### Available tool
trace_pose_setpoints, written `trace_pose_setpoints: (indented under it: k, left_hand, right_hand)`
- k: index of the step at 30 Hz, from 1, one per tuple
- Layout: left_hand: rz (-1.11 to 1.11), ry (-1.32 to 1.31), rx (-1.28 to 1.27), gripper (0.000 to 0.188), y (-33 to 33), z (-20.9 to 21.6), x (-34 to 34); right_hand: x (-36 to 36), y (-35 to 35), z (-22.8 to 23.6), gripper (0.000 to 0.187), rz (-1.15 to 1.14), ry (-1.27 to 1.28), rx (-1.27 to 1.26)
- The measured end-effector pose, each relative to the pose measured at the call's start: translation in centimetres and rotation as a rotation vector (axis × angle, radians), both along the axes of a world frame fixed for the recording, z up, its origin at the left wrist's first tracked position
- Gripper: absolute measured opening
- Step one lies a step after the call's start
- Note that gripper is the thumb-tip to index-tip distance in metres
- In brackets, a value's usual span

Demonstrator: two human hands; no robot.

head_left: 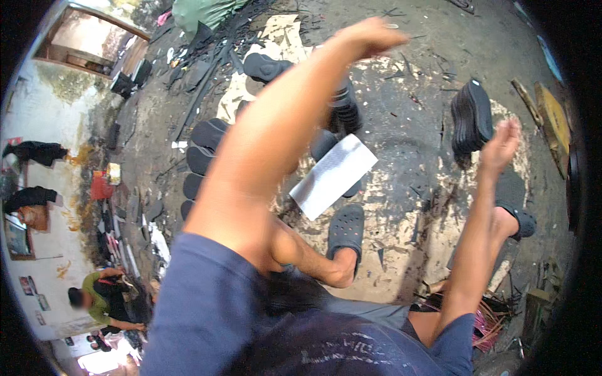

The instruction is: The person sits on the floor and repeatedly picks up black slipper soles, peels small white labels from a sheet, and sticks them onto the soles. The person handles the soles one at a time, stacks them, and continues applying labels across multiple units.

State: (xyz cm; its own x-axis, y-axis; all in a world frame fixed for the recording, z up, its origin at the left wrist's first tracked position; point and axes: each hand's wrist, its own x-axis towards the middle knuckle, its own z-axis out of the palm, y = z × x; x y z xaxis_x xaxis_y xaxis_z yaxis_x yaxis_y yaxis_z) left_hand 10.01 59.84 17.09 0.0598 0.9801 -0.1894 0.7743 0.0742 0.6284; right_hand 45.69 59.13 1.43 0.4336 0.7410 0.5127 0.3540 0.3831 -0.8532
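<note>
My left hand (375,39) reaches far out over the floor, its fingers stretched out and blurred, with nothing visible in it. My right hand (501,145) is held up beside a stack of black shoe soles (471,116); its fingers are extended and it shows no object. A white rectangular sheet (334,177) lies between my arms, partly over dark soles (323,144). Another stack of black soles (346,109) is half hidden behind my left forearm. Several more dark soles (202,160) lie in a row on the left, partly covered by that arm.
My feet wear dark clogs (347,227). Black scraps (200,81) and a green sack (204,15) are at the far left. Wooden pieces (550,119) lie at the right edge. A person in a green shirt (97,297) sits at the lower left, near a stained wall (53,131).
</note>
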Motion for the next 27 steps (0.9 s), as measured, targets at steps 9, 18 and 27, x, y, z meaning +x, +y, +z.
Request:
trace_pose_setpoints:
  k: [9, 18, 27]
  left_hand:
    - [0.369, 0.295, -0.075, 0.091, -17.0, -12.7, -25.8]
    - [0.552, 0.343, -0.326, 0.098, -20.5, -16.3, -25.5]
    - [0.462, 0.166, -0.06, 0.079, -24.5, -9.0, -20.3]
  right_hand:
    - [-32.1, -15.9, -10.3, 0.041, 1.101, 0.308, -0.82]
    - [-43.2, -18.8, -13.2, 0.072, 1.004, 0.5, -1.216]
    - [-35.3, -19.1, -8.6, 0.08, 1.308, 0.471, -0.812]
